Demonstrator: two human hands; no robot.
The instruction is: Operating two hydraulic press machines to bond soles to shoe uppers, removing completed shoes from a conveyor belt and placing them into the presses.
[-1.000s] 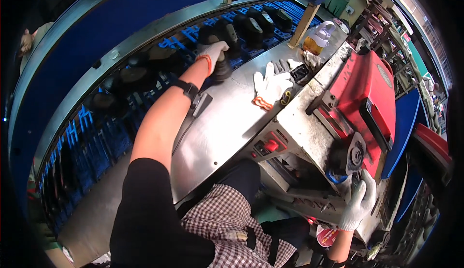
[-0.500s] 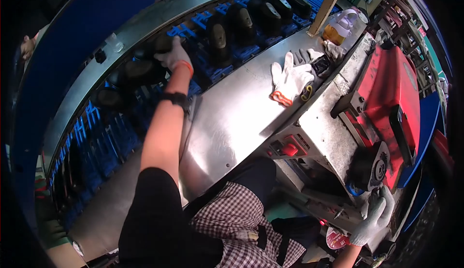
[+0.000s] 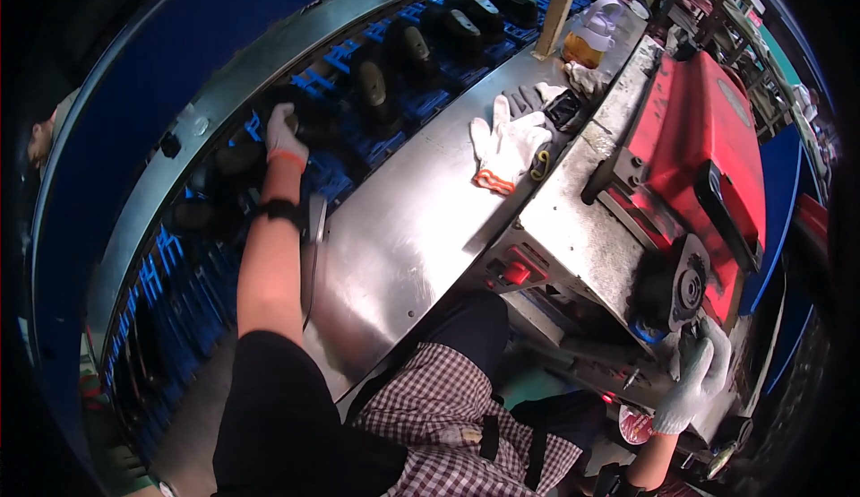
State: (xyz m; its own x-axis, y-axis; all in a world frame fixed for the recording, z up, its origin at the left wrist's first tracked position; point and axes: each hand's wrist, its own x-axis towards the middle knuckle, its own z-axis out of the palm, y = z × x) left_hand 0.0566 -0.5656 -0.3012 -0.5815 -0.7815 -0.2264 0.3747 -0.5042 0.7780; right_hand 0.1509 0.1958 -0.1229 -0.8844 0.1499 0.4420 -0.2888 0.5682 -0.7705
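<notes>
1. The left hand (image 3: 283, 135) has slid further left along the blue conveyor (image 3: 358, 138), fingers now closed on a dark shoe (image 3: 309, 121).
2. More shoes (image 3: 408, 49) ride behind it.
3. The right hand (image 3: 694, 380) grips the red machine's (image 3: 708, 138) wheel (image 3: 688, 286).
4. Spare white gloves (image 3: 506, 143) lie on the steel bench (image 3: 403, 237).

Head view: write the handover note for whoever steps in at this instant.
Left hand, in a white glove, is closed on a dark shoe lying on the blue slatted conveyor.
Right hand, also gloved, rests at the red machine's round dark wheel.
More dark shoes sit along the belt. Spare white gloves lie on the steel bench.
The gripped shoe is not yet off the belt.
</notes>
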